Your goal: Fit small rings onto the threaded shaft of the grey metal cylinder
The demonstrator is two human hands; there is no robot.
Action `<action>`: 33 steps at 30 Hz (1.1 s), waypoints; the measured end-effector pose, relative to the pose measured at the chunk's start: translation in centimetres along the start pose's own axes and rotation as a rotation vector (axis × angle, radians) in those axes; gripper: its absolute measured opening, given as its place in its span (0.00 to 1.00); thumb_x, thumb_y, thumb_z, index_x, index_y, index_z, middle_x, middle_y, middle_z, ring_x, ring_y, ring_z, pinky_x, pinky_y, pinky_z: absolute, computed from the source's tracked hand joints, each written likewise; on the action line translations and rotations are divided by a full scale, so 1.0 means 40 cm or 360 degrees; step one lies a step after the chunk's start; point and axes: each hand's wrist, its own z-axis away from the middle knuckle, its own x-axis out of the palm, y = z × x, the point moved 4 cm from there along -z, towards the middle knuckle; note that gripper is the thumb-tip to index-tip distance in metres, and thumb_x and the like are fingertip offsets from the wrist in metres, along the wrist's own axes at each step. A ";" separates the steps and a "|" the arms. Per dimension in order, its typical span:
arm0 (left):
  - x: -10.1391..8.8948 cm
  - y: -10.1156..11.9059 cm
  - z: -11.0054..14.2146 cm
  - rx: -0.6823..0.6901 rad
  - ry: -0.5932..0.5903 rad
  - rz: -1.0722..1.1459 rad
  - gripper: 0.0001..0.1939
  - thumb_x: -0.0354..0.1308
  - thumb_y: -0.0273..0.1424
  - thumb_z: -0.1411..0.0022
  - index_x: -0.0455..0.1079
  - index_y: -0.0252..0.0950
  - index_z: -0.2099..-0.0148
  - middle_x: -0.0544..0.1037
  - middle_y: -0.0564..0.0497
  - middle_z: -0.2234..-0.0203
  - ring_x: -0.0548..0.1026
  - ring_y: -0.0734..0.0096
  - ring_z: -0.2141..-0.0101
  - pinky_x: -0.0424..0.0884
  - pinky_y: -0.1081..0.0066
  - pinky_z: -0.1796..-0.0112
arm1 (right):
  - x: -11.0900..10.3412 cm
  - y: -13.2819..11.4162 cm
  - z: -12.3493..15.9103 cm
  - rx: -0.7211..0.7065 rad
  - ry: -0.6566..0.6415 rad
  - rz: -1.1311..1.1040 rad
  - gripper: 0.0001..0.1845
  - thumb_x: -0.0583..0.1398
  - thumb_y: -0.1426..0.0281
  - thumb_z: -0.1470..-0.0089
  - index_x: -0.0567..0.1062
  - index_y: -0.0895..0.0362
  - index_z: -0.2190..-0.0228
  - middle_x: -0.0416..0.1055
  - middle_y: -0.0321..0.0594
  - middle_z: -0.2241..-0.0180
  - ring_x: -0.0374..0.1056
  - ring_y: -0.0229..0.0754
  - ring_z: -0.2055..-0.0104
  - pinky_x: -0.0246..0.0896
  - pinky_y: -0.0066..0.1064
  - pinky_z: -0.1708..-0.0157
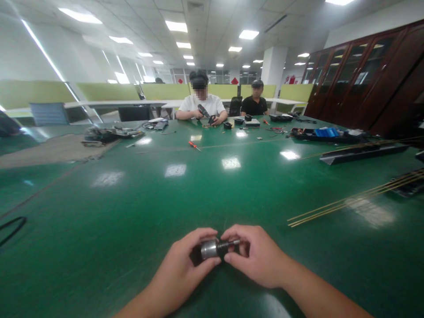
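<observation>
Low in the middle of the head view, a short metal cylinder with a thin shaft (209,250) lies sideways between my hands. Its wide end is silver, and a dark ribbed section leads to the narrow shaft on the right. My left hand (185,260) is curled around the silver end, thumb below and fingers above. Around the shaft side, my right hand (256,254) is closed, with its thumb and forefinger by the dark section. The fingers partly hide both ends of the part, so its exact kind cannot be made out.
A green table (159,198) spreads ahead. Thin brass-coloured rods (351,197) and a black channel (364,153) lie right. An orange screwdriver (194,145) lies farther off. Across sit two people, one holding a power drill (203,111). A black cable loop (13,229) is left.
</observation>
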 end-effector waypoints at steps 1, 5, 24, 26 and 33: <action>0.000 0.003 -0.001 -0.0006 0.0001 0.0011 0.18 0.65 0.32 0.41 0.71 0.44 0.48 0.80 0.51 0.55 0.79 0.62 0.55 0.74 0.66 0.53 | 0.002 0.001 0.000 -0.0004 -0.0012 -0.0004 0.15 0.65 0.74 0.52 0.79 0.52 0.59 0.72 0.31 0.73 0.60 0.34 0.77 0.54 0.25 0.76; 0.002 0.014 -0.002 -0.0007 -0.0025 0.0041 0.18 0.65 0.31 0.42 0.72 0.43 0.48 0.80 0.50 0.55 0.78 0.61 0.55 0.74 0.65 0.51 | 0.007 0.005 0.000 0.0015 -0.0018 0.0030 0.15 0.65 0.74 0.52 0.79 0.51 0.59 0.70 0.30 0.76 0.60 0.34 0.78 0.54 0.25 0.75; 0.016 0.035 -0.002 0.0033 -0.0090 0.0099 0.17 0.66 0.27 0.43 0.72 0.43 0.51 0.80 0.51 0.56 0.78 0.62 0.55 0.72 0.65 0.52 | 0.007 0.005 0.005 0.0078 0.0007 0.0004 0.05 0.65 0.71 0.49 0.80 0.55 0.66 0.77 0.35 0.71 0.69 0.39 0.71 0.59 0.27 0.70; 0.018 0.035 -0.002 0.0027 -0.0094 0.0107 0.17 0.66 0.27 0.43 0.72 0.43 0.52 0.80 0.53 0.57 0.78 0.63 0.56 0.72 0.67 0.53 | 0.007 0.006 0.004 0.0089 0.0008 -0.0012 0.05 0.65 0.71 0.49 0.80 0.55 0.67 0.77 0.35 0.71 0.69 0.40 0.70 0.60 0.28 0.69; 0.022 0.034 -0.002 0.0005 -0.0086 0.0140 0.17 0.66 0.26 0.43 0.71 0.45 0.52 0.80 0.56 0.58 0.77 0.66 0.56 0.70 0.69 0.54 | 0.004 0.008 0.005 0.0099 0.0015 -0.0033 0.05 0.65 0.73 0.49 0.78 0.56 0.67 0.77 0.35 0.70 0.69 0.40 0.69 0.60 0.29 0.67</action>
